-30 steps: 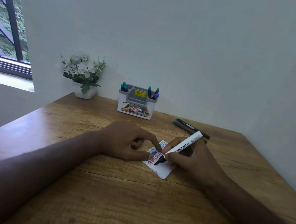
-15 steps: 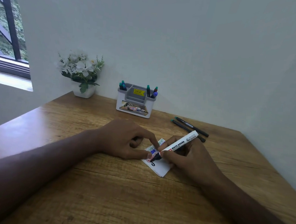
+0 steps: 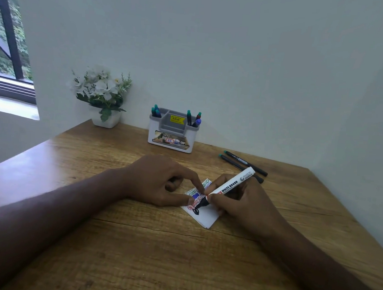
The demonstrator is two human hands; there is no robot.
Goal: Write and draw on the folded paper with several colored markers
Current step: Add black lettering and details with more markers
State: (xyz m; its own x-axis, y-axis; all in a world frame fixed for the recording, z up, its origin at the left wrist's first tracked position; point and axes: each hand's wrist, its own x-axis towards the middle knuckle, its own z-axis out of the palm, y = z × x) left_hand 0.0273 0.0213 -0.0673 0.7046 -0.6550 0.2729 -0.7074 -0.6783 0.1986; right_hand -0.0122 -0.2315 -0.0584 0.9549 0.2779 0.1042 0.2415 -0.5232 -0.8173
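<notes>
The right hand's fingers (image 3: 215,197) are clamped around the lower barrel of a white board marker (image 3: 228,188), whose black tip meets the folded paper (image 3: 206,217) at centre frame, beside a fresh black mark under bands of green, blue and red scribble. The marker's long axis runs from that tip at lower left up to its white butt at upper right, so the unmarked strip of paper lies below and to the right of the tip, towards the paper's near corner. The right hand (image 3: 247,207) rests its heel on the desk (image 3: 133,254), wrist angled in from lower right. The left hand (image 3: 161,180) pins the paper's left edge with thumb and forefinger pressed down, the other fingers curled. Two dark pens (image 3: 244,165) lie beyond, a pen holder (image 3: 172,135) further back.
</notes>
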